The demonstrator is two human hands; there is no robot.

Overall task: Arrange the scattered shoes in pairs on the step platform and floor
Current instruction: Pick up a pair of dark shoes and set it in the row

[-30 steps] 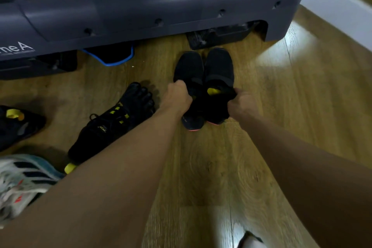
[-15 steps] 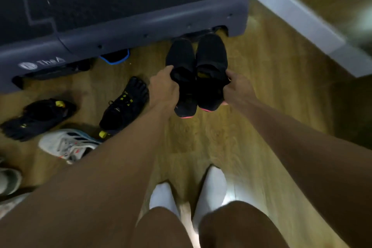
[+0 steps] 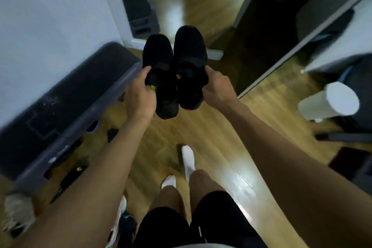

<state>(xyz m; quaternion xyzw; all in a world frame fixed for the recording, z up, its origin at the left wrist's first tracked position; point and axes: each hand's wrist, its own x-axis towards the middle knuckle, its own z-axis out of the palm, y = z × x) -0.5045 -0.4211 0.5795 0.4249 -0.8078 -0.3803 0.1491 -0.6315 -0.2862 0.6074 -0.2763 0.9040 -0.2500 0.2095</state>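
Observation:
Two black shoes with yellow tags and pink sole edges hang side by side in the air, toes pointing away from me. My left hand (image 3: 141,96) grips the left black shoe (image 3: 159,56) at its collar. My right hand (image 3: 216,88) grips the right black shoe (image 3: 190,46) the same way. The dark grey step platform (image 3: 66,106) lies to the left against a white wall, below the shoes. Black toe shoes with yellow marks (image 3: 70,177) lie on the wooden floor in front of the platform, partly hidden by my left arm.
A pale sneaker (image 3: 18,209) lies at the bottom left, and another shoe (image 3: 124,223) sits by my legs. My white-socked feet (image 3: 188,159) stand on the wooden floor. A mirror (image 3: 191,0) leans ahead. A white cylinder (image 3: 330,102) and dark items sit at the right.
Both hands have lifted the pair of black shoes off the floor and well above it. I have stood up, and the view has swung so the platform now lies to the left.

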